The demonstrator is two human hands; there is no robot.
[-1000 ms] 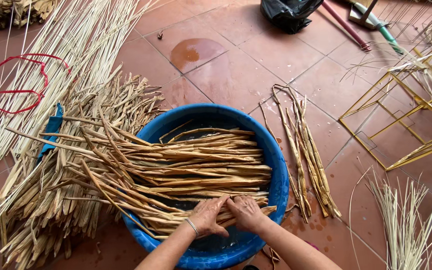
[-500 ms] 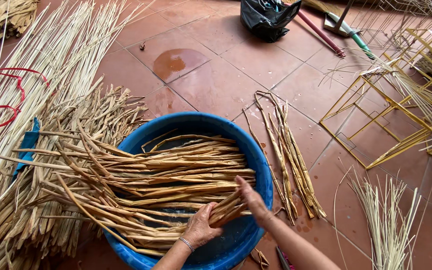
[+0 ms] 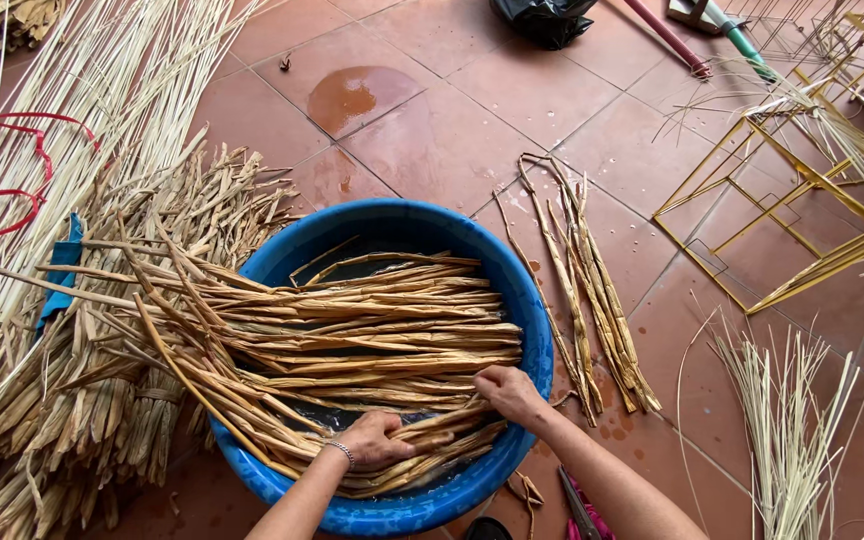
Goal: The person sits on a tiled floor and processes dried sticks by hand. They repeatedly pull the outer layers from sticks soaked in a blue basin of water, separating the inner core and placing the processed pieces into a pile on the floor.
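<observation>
Far to my left, thin pale reeds (image 3: 102, 110) fan across the tiled floor (image 3: 452, 130), with a red wire loop (image 3: 12, 170) lying on them. Nearer me a heap of dry flat strips (image 3: 82, 420) rests against the blue basin (image 3: 527, 300), close enough to feed it.

The basin holds dark water, and a bundle of tan strips (image 3: 352, 335) lies across it, their left ends sticking out over the rim onto the heap. I judge they lie lengthwise so most of each strip sits low in the water.

My left hand (image 3: 372, 440) presses down on the near strips, its grip curled loosely over a few of them, fingers bent but not clenched. My right hand (image 3: 510, 392) sits at the bundle's right end by the rim, its grip closed around the tips of several strips, pinching them together.

Right of the basin a small wet sheaf (image 3: 592, 300) lies on the tiles, apart from the rest. Beyond it stand yellow wire frames (image 3: 802, 220) and loose pale stalks (image 3: 782, 430).
</observation>
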